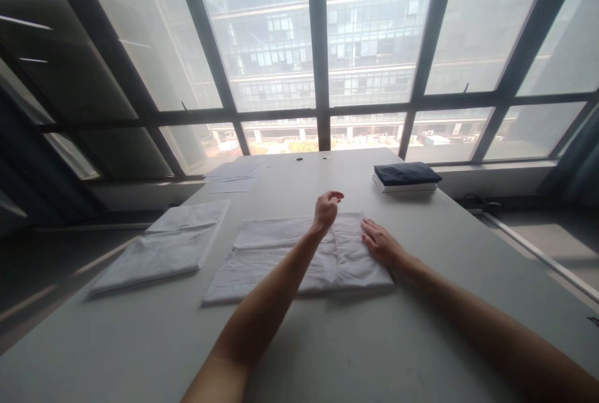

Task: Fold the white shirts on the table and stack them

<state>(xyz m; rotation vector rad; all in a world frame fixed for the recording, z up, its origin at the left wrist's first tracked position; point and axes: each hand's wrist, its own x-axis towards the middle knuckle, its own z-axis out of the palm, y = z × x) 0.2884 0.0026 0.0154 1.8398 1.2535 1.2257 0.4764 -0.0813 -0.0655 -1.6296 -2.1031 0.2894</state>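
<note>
Center white cloth (274, 253) runs parallel to tabletop (344, 347) far edge; I see right hand (381, 246) flat on it, left hand (327, 208) curled, grip unclear.

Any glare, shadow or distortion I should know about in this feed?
Head view: bright windows wash out the building outside; head view: soft shadow along the near edge of the central white cloth; head view: side window frames slant outward, suggesting wide-angle stretch.

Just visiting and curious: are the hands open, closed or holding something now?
Left hand: loosely curled; whether it grips anything can't be told.
Right hand: open, resting on a folded white cloth.
</note>
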